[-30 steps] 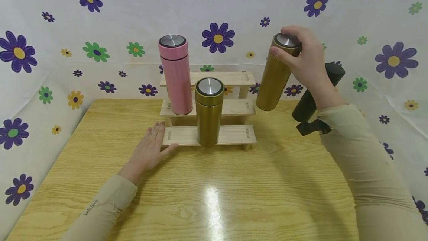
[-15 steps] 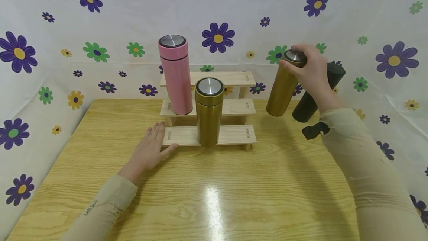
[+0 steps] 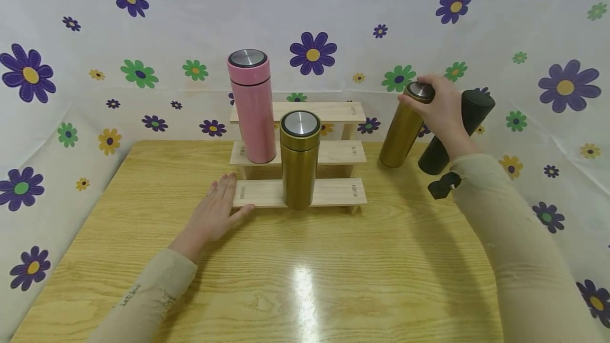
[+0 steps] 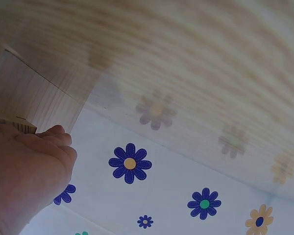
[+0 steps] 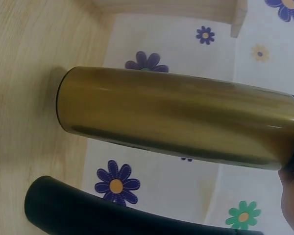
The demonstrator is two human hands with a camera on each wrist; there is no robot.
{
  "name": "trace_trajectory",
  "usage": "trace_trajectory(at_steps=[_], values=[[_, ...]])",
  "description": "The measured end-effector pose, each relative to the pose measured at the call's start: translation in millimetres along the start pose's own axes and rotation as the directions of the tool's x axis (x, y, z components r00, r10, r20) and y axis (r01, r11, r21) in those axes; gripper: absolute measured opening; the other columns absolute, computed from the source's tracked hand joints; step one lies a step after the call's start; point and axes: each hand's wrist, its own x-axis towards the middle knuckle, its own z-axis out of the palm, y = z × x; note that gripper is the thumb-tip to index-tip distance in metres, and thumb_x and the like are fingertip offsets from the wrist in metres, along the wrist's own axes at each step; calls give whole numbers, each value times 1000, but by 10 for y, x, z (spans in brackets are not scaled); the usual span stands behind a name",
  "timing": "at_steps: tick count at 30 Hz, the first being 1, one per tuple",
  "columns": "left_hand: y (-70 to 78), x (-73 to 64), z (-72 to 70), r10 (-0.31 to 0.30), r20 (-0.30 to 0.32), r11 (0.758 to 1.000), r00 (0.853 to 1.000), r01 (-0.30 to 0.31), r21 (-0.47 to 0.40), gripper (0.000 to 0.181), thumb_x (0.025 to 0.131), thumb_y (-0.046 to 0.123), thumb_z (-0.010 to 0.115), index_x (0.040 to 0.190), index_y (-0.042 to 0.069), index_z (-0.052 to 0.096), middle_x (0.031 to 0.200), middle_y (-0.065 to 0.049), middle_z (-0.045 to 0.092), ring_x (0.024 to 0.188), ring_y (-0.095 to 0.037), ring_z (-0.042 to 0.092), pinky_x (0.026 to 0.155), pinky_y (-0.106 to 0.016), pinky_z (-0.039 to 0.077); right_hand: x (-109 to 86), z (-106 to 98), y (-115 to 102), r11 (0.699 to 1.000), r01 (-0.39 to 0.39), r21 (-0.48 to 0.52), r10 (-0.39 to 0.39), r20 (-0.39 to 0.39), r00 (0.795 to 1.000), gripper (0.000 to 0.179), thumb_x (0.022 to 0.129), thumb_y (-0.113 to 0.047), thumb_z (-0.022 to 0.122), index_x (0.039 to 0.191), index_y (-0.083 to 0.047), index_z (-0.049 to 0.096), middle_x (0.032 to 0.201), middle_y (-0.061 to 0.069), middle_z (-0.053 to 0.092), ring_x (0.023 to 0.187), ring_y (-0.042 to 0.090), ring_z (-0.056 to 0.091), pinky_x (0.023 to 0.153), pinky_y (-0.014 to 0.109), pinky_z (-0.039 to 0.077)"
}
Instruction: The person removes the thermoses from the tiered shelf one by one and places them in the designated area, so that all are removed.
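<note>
My right hand point(image 3: 443, 110) grips a gold thermos bottle point(image 5: 181, 117) around its silver-topped lid, thumb on the near left side. The bottle stands close over the table at the back right, beside a dark green bottle point(image 3: 436, 152). My left hand point(image 3: 212, 213) lies with straight fingers against the left end of the stand's lowest wooden step point(image 3: 257, 193). On that step stands a second gold thermos bottle point(image 3: 299, 173). A pink thermos bottle point(image 3: 252, 110) stands on the left of the middle step point(image 3: 329, 152).
The top step point(image 3: 316, 111) of the three-step stand is at the back, near a flower-printed white cloth point(image 3: 267, 15). Everything rests on a wood-grain table point(image 3: 267, 279). A small black object point(image 3: 444, 185) sits at the right wrist.
My right hand has brought the gold thermos bottle down and to the right, toward the table beside the dark green bottle. The left hand keeps its place at the stand.
</note>
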Motion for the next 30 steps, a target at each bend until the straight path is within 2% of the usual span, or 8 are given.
trace_trajectory(at_steps=[16,30], values=[[-10,10,18,2,-13,1000,1000,-2,1,97,93,66,35,150,-6,6,155,-25,13,144,-34,9,118,-44,4,24,101,161,1000,-24,2,24,18,1000,73,85,-46,67,138,-1,46,136,18,44,122,32,42,102,44,42],[-15,8,34,-2,-16,1000,1000,2,-1,97,93,66,36,150,-6,5,155,-25,13,144,-35,9,118,-44,4,6,146,298,1000,16,-8,-16,-46,999,66,84,-40,72,132,0,51,132,18,49,119,32,44,101,46,42]])
